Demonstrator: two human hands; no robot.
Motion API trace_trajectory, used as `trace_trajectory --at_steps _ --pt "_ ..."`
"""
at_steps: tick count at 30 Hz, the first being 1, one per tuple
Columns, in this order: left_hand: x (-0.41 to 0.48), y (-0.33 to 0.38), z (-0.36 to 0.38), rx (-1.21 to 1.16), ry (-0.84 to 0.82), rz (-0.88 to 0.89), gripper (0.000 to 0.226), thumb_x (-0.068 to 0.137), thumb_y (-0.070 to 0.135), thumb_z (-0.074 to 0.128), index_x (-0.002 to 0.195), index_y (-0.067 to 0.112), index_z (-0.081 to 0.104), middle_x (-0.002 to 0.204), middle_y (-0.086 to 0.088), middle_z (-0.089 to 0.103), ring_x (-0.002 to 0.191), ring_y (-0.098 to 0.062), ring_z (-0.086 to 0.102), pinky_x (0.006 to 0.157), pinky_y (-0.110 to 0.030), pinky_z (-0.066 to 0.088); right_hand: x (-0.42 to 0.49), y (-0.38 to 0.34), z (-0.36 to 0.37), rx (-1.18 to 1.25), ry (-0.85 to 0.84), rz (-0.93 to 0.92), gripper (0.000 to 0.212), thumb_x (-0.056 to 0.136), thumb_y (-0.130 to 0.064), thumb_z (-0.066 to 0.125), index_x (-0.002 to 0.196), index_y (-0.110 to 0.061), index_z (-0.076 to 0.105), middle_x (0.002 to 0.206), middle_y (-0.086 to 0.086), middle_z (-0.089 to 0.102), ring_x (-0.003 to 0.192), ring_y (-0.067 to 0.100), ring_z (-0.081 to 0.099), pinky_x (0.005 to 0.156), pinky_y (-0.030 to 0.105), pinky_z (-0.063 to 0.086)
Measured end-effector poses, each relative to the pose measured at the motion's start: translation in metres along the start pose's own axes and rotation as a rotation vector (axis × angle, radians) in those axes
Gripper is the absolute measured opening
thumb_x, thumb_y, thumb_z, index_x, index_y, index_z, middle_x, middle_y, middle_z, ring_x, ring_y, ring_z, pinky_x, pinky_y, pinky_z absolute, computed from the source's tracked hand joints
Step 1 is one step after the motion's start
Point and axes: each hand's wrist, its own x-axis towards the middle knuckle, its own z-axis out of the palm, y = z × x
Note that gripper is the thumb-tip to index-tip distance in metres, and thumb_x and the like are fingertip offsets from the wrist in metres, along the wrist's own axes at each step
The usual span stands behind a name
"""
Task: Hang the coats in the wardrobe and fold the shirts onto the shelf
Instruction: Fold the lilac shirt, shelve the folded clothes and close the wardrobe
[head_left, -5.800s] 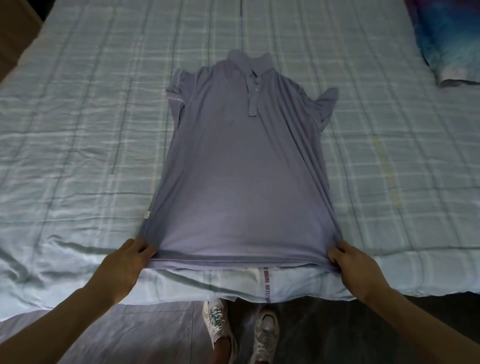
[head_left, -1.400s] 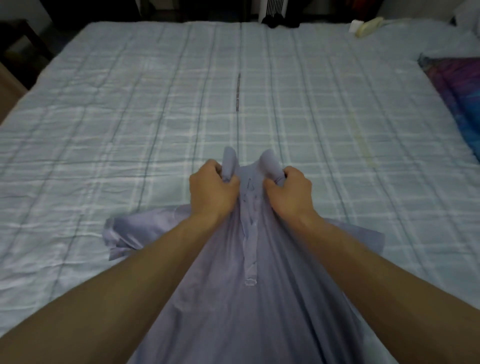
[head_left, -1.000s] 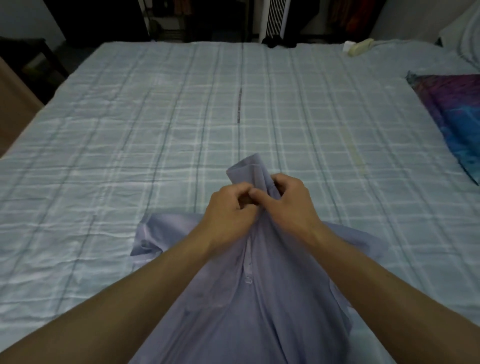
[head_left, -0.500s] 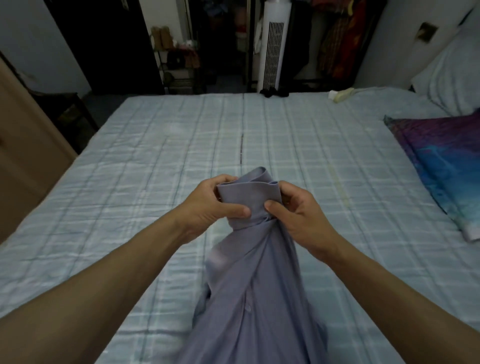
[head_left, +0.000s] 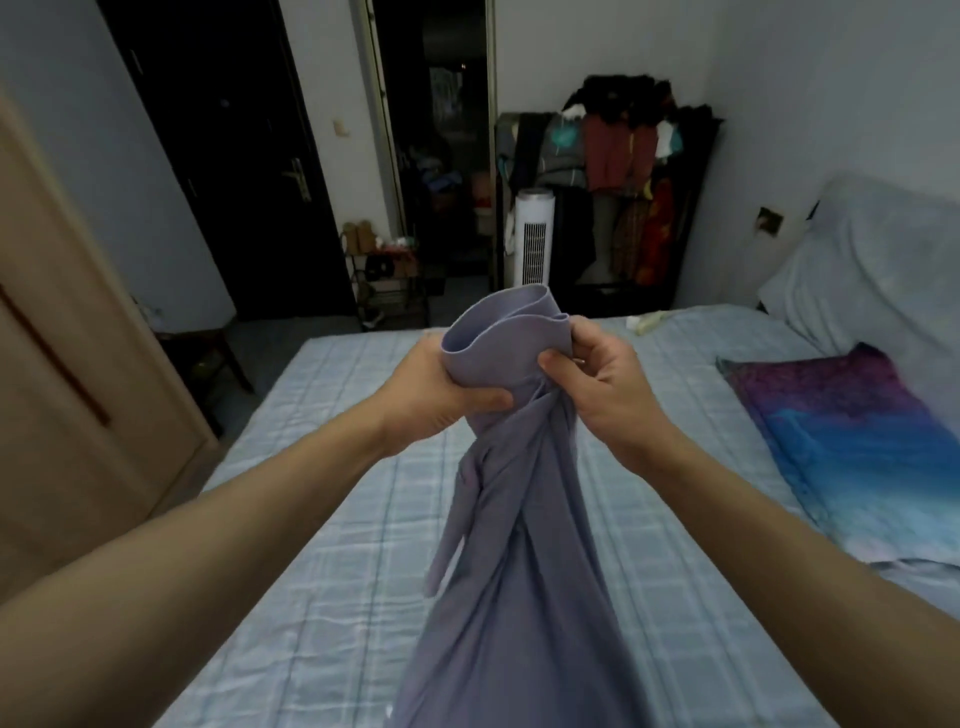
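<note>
A lilac polo shirt (head_left: 519, 545) hangs bunched in the air over the bed, its collar end uppermost and its body trailing down toward the bottom of the view. My left hand (head_left: 441, 392) grips the shirt just below the collar, thumb across the front. My right hand (head_left: 597, 376) pinches the collar's right side between thumb and fingers. Both hands meet at chest height in the middle of the view. The shirt's lower hem is out of view.
The bed (head_left: 332, 545) with a pale plaid cover lies below. A purple-blue pillow (head_left: 852, 447) sits at its right. A wooden wardrobe panel (head_left: 62, 415) stands at left. Beyond are a white tower fan (head_left: 534, 239), a dark rack of hanging clothes (head_left: 623, 171) and a dark door (head_left: 244, 171).
The shirt was lying flat on the bed; both hands gathered its collar and lifted it up. Over the last second it rose higher and my view tilted up toward the room.
</note>
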Motion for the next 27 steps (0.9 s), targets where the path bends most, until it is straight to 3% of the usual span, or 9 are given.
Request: trace_trajectory --at_steps 4,11,13,16,19,24,27 --pt "0.001 0.073 -0.015 0.136 0.082 0.12 0.036 0.072 -0.001 0.084 0.099 0.02 0.073 0.095 -0.001 0.076 0.089 -0.016 0.072 0.075 -0.036 0.06 0.012 -0.062 0.004 -0.011 0.014 -0.117 0.019 0.097 -0.001 0.054 0.108 -0.013 0.064 0.098 -0.002 0.073 0.096 0.014 0.069 0.08 0.024 0.054" --pt "-0.008 0.174 -0.031 0.32 0.086 0.28 0.024 0.084 0.009 0.076 0.095 0.03 0.07 0.097 0.006 0.073 0.095 -0.012 0.07 0.085 -0.04 0.059 0.018 -0.131 0.016 0.068 0.081 -0.233 0.023 0.098 -0.006 0.055 0.115 -0.02 0.06 0.104 -0.005 0.072 0.101 0.011 0.068 0.084 0.022 0.054" --pt "-0.013 0.186 -0.034 0.376 0.116 0.305 0.023 0.086 0.01 0.074 0.094 0.031 0.069 0.095 0.007 0.072 0.095 -0.013 0.069 0.085 -0.041 0.059 0.017 -0.138 0.022 0.074 0.077 -0.206 0.026 0.095 -0.009 0.061 0.118 -0.02 0.059 0.104 -0.003 0.073 0.102 0.012 0.068 0.085 0.023 0.054" --pt "-0.016 0.194 -0.035 0.471 0.177 0.316 0.018 0.087 0.013 0.074 0.104 0.019 0.07 0.099 -0.001 0.071 0.096 -0.018 0.067 0.084 -0.045 0.058 0.014 -0.136 0.03 0.002 0.069 -0.114 0.044 0.083 -0.017 0.077 0.122 -0.016 0.058 0.106 0.001 0.073 0.102 0.015 0.069 0.086 0.03 0.056" --pt "-0.017 0.196 -0.034 0.606 0.219 0.334 0.02 0.085 0.016 0.074 0.104 0.014 0.07 0.097 -0.003 0.069 0.091 -0.018 0.065 0.08 -0.042 0.058 0.009 -0.128 0.041 -0.115 0.118 0.001 0.047 0.073 -0.028 0.085 0.113 -0.021 0.061 0.103 -0.004 0.074 0.097 0.011 0.07 0.089 0.039 0.057" --pt "-0.02 0.195 -0.036 0.684 0.252 0.331 0.014 0.083 0.017 0.075 0.097 0.015 0.071 0.09 -0.002 0.068 0.085 -0.018 0.063 0.071 -0.033 0.053 0.005 -0.124 0.05 -0.09 0.111 0.154 0.054 0.067 -0.043 0.085 0.111 -0.025 0.062 0.102 -0.011 0.073 0.093 0.003 0.069 0.089 0.033 0.057" --pt "-0.022 0.194 -0.039 0.675 0.259 0.31 0.015 0.083 0.016 0.075 0.098 0.014 0.071 0.091 -0.004 0.068 0.087 -0.02 0.064 0.076 -0.041 0.056 0.006 -0.127 0.054 -0.084 0.087 0.182 0.06 0.063 -0.043 0.087 0.114 -0.026 0.061 0.106 -0.012 0.072 0.092 0.001 0.069 0.086 0.028 0.057"
